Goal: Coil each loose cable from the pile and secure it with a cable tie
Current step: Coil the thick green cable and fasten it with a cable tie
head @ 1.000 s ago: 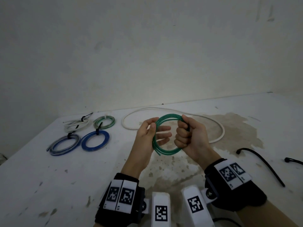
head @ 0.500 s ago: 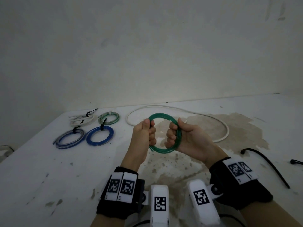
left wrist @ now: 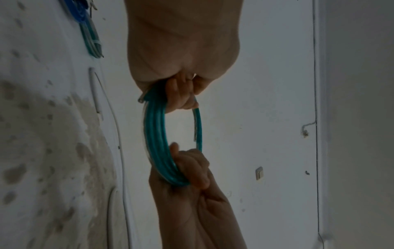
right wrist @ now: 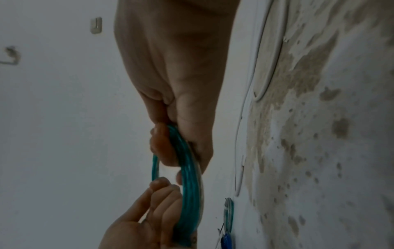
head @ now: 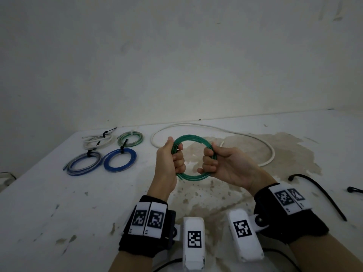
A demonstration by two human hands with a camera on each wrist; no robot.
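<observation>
A green cable [head: 191, 137] wound into a small ring hangs above the table between both hands. My left hand [head: 172, 160] grips the ring's left side with curled fingers, and my right hand [head: 216, 161] grips its right side the same way. In the left wrist view the green cable [left wrist: 153, 131] shows several strands bunched together, with one loose end sticking out beside the left fingers [left wrist: 179, 96]. The right wrist view shows the same green cable [right wrist: 189, 182] edge-on. A loose white cable [head: 216, 128] lies in a wide loop on the table behind the hands.
Coiled and tied cables lie at the back left: a white one [head: 98, 140], a pale green one [head: 130, 139], a grey-blue one [head: 84, 162] and a blue one [head: 119, 160]. Black cable ties [head: 318, 195] lie at the right. The white table [head: 59, 203] is stained.
My left hand's fingers have curled round the ring's left side. Both hands have turned the green ring to face me more fully, held slightly wider apart.
</observation>
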